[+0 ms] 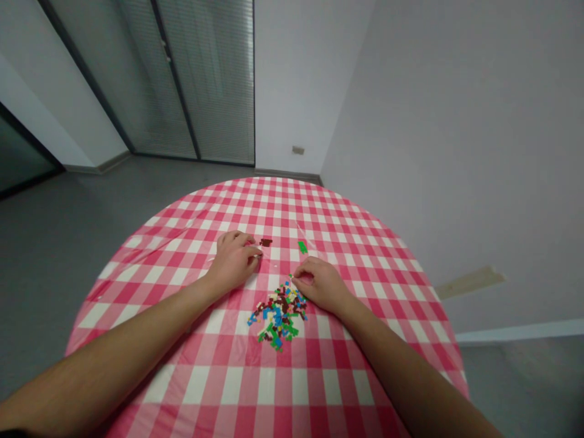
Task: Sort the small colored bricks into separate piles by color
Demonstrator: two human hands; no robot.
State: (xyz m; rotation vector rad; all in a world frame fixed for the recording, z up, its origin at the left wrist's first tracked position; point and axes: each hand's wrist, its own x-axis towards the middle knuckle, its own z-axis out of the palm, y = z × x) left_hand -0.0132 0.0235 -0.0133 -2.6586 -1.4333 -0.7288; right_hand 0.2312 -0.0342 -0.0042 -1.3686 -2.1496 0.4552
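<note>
A heap of small coloured building bricks lies on a round table with a red and white checked cloth. My right hand rests at the heap's upper right edge, fingers curled in a pinch; what they grip is too small to make out. My left hand lies on the cloth to the left, fingers curled, fingertips close to a small dark brown brick piece. A small green brick piece sits apart, just above my right hand.
The table stands near a white wall on the right. Grey floor surrounds it. Glass doors with blinds are at the far side of the room. A pale flat strip lies at the wall's foot on the right.
</note>
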